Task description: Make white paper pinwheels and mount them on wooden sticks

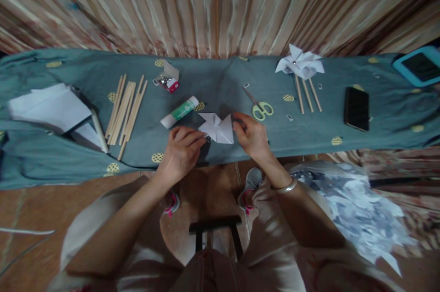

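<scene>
I see my left hand (182,147) and right hand (250,136) curled, pinching the folded paper (217,128) between them on the teal cloth (220,85). Just beyond lie a glue stick (179,112), its label unreadable, and scissors (259,106). Striped curtain (220,3) behind.

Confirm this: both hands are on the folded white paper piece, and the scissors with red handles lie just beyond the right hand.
Not quite. The head view shows the scissors with pale green handles, not red. The rest holds: the left hand and right hand are both on the folded white paper piece, and the scissors lie just beyond the right hand on the blue-grey cloth.
</scene>
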### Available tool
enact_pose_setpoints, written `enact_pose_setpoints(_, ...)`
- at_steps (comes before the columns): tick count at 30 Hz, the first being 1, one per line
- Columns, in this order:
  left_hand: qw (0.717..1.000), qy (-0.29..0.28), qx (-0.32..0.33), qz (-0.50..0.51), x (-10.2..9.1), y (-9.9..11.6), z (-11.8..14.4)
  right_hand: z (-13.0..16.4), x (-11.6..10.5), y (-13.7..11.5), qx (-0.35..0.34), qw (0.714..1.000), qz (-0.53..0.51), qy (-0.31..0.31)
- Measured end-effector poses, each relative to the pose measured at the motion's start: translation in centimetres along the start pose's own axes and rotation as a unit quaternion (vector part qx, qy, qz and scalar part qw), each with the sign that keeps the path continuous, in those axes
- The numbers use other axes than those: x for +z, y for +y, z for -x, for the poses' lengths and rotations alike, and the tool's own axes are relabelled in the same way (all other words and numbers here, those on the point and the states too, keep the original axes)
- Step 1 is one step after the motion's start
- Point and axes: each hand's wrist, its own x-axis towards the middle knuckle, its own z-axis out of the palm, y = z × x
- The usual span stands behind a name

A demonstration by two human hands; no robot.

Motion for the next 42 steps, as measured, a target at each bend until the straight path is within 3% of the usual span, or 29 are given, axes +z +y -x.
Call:
enact_pose_setpoints(6, 1.0, -0.003, -0.021, 0.01, 0.1, -0.7, 0.2, -0.8, 0.6, 0.7, -0.063, 0.996, 0.064, 0.011)
enact_pose_setpoints(12, 1.0, 0.0, 0.005, 0.0, 0.2, 0.1, 0.0, -1.4, 0.9, 1.0, -0.123, 0.983, 0.125, -0.06)
enact_pose_setpoints(21, 0.999, -0.032, 0.03, 0.007, 1.0, 1.5, -0.1, -1.4, -0.8, 1.0, -0.113, 0.983, 0.122, -0.074)
enact_pose_setpoints(32, 0.999, -0.011, 0.038, 0.014, 1.0, 2.0, 0.2, 1.0, -2.5, -0.1, -0.091, 0.98, 0.139, -0.11)
enact_pose_setpoints(42, 0.995, -0.039, 0.07, 0.051, 1.5, 3.6, 0.4, 3.2, -2.8, -1.4, -0.101, 0.975, 0.151, -0.13)
